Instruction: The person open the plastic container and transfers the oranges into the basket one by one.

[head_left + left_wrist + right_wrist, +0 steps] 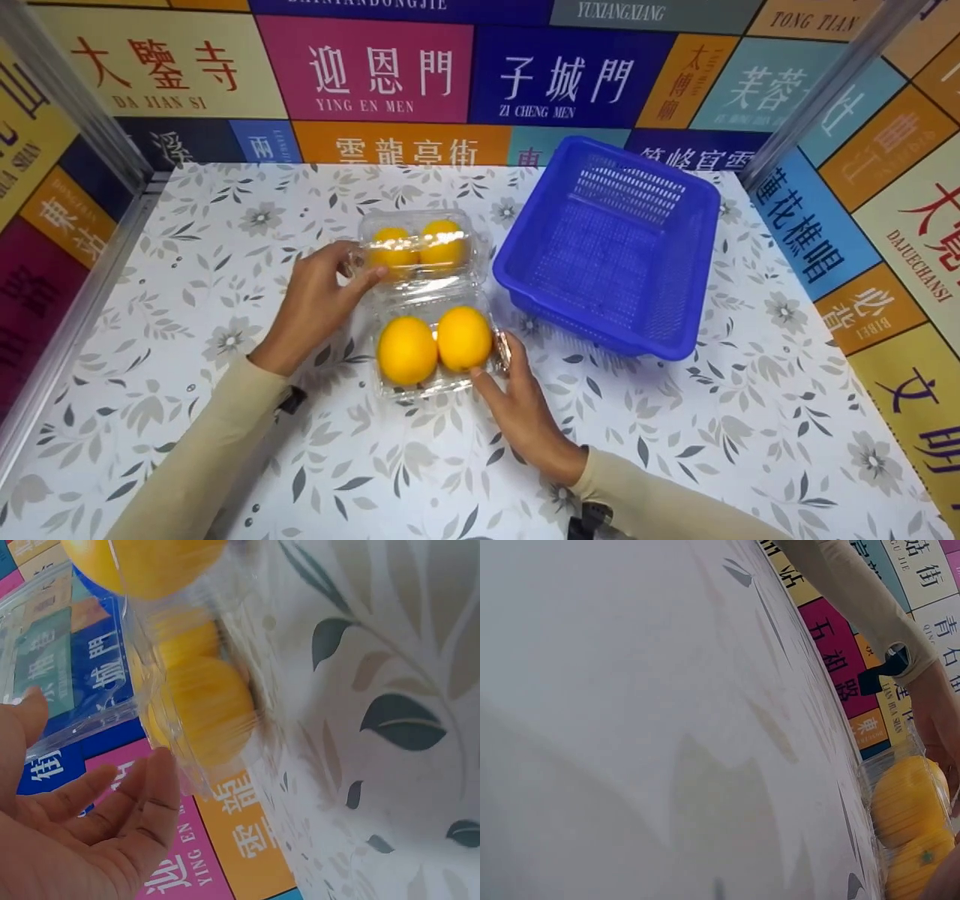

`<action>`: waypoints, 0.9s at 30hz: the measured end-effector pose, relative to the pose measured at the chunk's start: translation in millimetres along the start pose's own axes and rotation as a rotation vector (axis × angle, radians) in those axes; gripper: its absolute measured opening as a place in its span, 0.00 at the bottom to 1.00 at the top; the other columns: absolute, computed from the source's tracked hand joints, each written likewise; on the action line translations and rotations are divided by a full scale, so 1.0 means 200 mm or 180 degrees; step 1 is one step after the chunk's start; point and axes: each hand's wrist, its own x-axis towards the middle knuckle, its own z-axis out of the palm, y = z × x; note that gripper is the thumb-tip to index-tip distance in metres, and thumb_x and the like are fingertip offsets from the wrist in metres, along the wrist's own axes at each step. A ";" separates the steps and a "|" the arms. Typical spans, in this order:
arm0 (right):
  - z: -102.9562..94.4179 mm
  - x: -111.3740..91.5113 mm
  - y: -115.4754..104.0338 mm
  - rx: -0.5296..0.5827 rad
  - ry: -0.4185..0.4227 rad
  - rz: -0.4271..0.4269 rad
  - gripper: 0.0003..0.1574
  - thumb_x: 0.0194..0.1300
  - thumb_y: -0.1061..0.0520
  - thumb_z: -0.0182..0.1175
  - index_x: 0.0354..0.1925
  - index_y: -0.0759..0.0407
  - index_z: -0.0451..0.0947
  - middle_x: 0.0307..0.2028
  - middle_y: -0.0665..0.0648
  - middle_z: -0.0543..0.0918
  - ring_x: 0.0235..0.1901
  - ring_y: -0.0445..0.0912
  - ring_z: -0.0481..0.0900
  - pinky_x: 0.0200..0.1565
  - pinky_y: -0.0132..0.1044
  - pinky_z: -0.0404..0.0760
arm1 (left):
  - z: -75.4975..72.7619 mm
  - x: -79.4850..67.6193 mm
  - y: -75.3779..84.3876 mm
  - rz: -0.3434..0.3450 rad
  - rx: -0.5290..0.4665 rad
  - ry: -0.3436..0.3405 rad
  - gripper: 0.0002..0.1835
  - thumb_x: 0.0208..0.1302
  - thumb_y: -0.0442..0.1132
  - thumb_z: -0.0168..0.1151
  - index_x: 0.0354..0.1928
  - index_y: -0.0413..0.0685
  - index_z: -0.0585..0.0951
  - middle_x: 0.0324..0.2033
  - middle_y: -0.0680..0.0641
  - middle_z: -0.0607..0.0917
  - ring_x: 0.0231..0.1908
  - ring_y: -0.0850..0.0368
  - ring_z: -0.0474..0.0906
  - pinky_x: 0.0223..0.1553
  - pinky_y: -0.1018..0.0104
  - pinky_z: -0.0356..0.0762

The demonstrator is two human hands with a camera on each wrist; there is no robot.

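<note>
My left hand (pixel 319 285) grips the left edge of a clear plastic clamshell's raised lid (pixel 424 281), thumb in front and fingers round the side. The clamshell base (pixel 420 391) holds two oranges (pixel 407 349) side by side. Two more oranges (pixel 442 244) show behind, through clear plastic. At the front right corner of the base, my right hand (pixel 525 416) holds it, thumb on the front and fingers along the right side. In the left wrist view the lid (pixel 75 667) stands up beside the oranges (pixel 202 712). The right wrist view catches the oranges (pixel 911 799) at its edge.
A blue plastic basket (pixel 611 262) with slotted sides stands to the right of the clamshell. Under everything lies a white floral table surface (pixel 675 450). Panels with printed signs (pixel 367 71) rise at the back and both sides.
</note>
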 end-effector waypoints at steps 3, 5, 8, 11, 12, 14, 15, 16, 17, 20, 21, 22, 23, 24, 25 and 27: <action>0.00 0.00 0.00 -0.0029 0.0020 0.0009 0.46 0.81 0.50 0.62 0.86 0.58 0.54 0.85 0.65 0.59 0.84 0.59 0.57 0.84 0.61 0.51 | 0.00 0.00 0.00 -0.0036 -0.0097 0.0046 0.22 0.78 0.50 0.71 0.56 0.36 0.88 0.40 0.41 0.90 0.37 0.46 0.82 0.40 0.61 0.78; 0.00 0.00 0.00 -0.0033 0.0020 0.0008 0.46 0.81 0.50 0.62 0.86 0.57 0.54 0.85 0.65 0.59 0.84 0.60 0.57 0.83 0.61 0.52 | 0.00 0.00 0.00 -0.0107 -0.0218 0.0031 0.20 0.79 0.51 0.69 0.53 0.38 0.89 0.36 0.41 0.89 0.32 0.49 0.83 0.35 0.64 0.82; 0.00 -0.02 0.00 -0.0021 0.0004 -0.0074 0.46 0.81 0.52 0.62 0.85 0.60 0.54 0.84 0.68 0.60 0.83 0.61 0.60 0.82 0.62 0.55 | 0.00 0.01 0.00 -0.0214 -0.0396 -0.0042 0.19 0.81 0.51 0.66 0.51 0.39 0.89 0.34 0.40 0.89 0.27 0.49 0.86 0.30 0.61 0.88; 0.00 -0.03 0.00 -0.0004 -0.0027 -0.0143 0.45 0.81 0.53 0.63 0.84 0.62 0.55 0.83 0.69 0.62 0.82 0.61 0.61 0.82 0.61 0.56 | 0.00 0.01 -0.01 -0.0254 -0.0499 -0.0093 0.19 0.82 0.51 0.65 0.52 0.39 0.88 0.36 0.37 0.89 0.27 0.48 0.88 0.32 0.56 0.91; 0.00 -0.04 0.00 0.0014 -0.0040 -0.0163 0.44 0.82 0.53 0.63 0.84 0.63 0.55 0.83 0.69 0.63 0.82 0.61 0.61 0.83 0.61 0.55 | 0.00 0.01 -0.01 -0.0268 -0.0517 -0.0107 0.19 0.82 0.50 0.65 0.53 0.39 0.88 0.37 0.36 0.90 0.27 0.48 0.88 0.33 0.55 0.91; 0.00 -0.04 0.00 0.0050 -0.0069 -0.0148 0.44 0.82 0.52 0.63 0.84 0.61 0.56 0.83 0.68 0.63 0.83 0.60 0.61 0.83 0.59 0.54 | 0.00 0.02 -0.01 -0.0300 -0.0560 -0.0129 0.20 0.82 0.50 0.65 0.54 0.39 0.87 0.39 0.36 0.90 0.28 0.48 0.89 0.34 0.54 0.91; 0.00 -0.05 0.00 0.0057 -0.0082 -0.0144 0.44 0.82 0.52 0.63 0.84 0.61 0.56 0.83 0.68 0.63 0.83 0.60 0.60 0.83 0.59 0.54 | 0.00 0.02 -0.01 -0.0316 -0.0575 -0.0133 0.20 0.83 0.50 0.64 0.55 0.39 0.87 0.40 0.36 0.90 0.28 0.48 0.89 0.34 0.55 0.91; 0.00 -0.05 0.00 0.0061 -0.0093 -0.0123 0.44 0.82 0.52 0.64 0.84 0.60 0.56 0.83 0.67 0.63 0.83 0.59 0.60 0.83 0.59 0.53 | 0.00 0.02 -0.01 -0.0329 -0.0587 -0.0135 0.19 0.83 0.50 0.64 0.56 0.39 0.87 0.40 0.35 0.90 0.28 0.48 0.89 0.34 0.56 0.91; 0.00 -0.05 -0.01 0.0064 -0.0103 -0.0102 0.44 0.82 0.52 0.64 0.84 0.59 0.56 0.83 0.67 0.63 0.83 0.59 0.60 0.83 0.59 0.53 | 0.00 0.02 -0.01 -0.0337 -0.0592 -0.0135 0.19 0.83 0.49 0.64 0.56 0.38 0.86 0.40 0.35 0.90 0.28 0.48 0.89 0.34 0.57 0.91; 0.00 -0.06 -0.01 0.0066 -0.0126 -0.0047 0.43 0.82 0.52 0.64 0.83 0.58 0.57 0.83 0.66 0.63 0.83 0.59 0.60 0.83 0.60 0.53 | 0.01 0.01 -0.01 -0.0338 -0.0568 -0.0103 0.18 0.83 0.47 0.64 0.58 0.38 0.86 0.39 0.35 0.90 0.28 0.48 0.89 0.34 0.57 0.91; -0.01 -0.07 -0.01 0.0055 -0.0132 -0.0033 0.43 0.81 0.52 0.64 0.83 0.58 0.57 0.83 0.66 0.63 0.83 0.59 0.60 0.83 0.60 0.53 | 0.01 0.01 -0.01 -0.0331 -0.0561 -0.0086 0.18 0.83 0.46 0.64 0.59 0.38 0.85 0.39 0.35 0.90 0.28 0.48 0.89 0.34 0.57 0.91; -0.01 -0.07 -0.02 0.0044 -0.0135 -0.0026 0.43 0.81 0.52 0.64 0.83 0.58 0.57 0.83 0.66 0.63 0.83 0.59 0.59 0.83 0.60 0.53 | 0.01 0.01 -0.02 -0.0324 -0.0569 -0.0063 0.17 0.83 0.45 0.64 0.60 0.37 0.85 0.39 0.35 0.90 0.28 0.48 0.88 0.34 0.57 0.91; -0.01 -0.07 -0.02 0.0045 -0.0140 -0.0040 0.43 0.81 0.52 0.64 0.82 0.58 0.58 0.83 0.66 0.63 0.83 0.59 0.59 0.83 0.60 0.53 | 0.01 0.00 -0.02 -0.0319 -0.0580 -0.0035 0.17 0.83 0.44 0.64 0.60 0.37 0.85 0.40 0.35 0.91 0.29 0.47 0.88 0.34 0.57 0.91; -0.01 -0.07 -0.02 0.0041 -0.0142 -0.0053 0.42 0.81 0.52 0.65 0.82 0.59 0.58 0.83 0.66 0.63 0.83 0.59 0.59 0.83 0.60 0.53 | 0.01 0.00 -0.02 -0.0314 -0.0595 -0.0003 0.17 0.83 0.43 0.64 0.61 0.36 0.85 0.41 0.35 0.91 0.30 0.45 0.88 0.34 0.57 0.91; -0.01 -0.08 -0.02 0.0037 -0.0143 -0.0063 0.42 0.81 0.52 0.65 0.82 0.59 0.58 0.83 0.66 0.63 0.83 0.59 0.59 0.83 0.60 0.53 | 0.02 -0.01 -0.02 -0.0309 -0.0612 0.0033 0.17 0.83 0.42 0.64 0.61 0.35 0.84 0.41 0.35 0.91 0.31 0.43 0.88 0.33 0.57 0.91; -0.01 -0.08 -0.02 0.0014 -0.0139 -0.0085 0.42 0.81 0.51 0.65 0.82 0.59 0.59 0.83 0.66 0.64 0.83 0.59 0.60 0.83 0.60 0.53 | 0.02 -0.03 -0.02 -0.0321 -0.0630 0.0104 0.17 0.83 0.40 0.64 0.63 0.34 0.83 0.43 0.34 0.91 0.33 0.40 0.88 0.33 0.58 0.91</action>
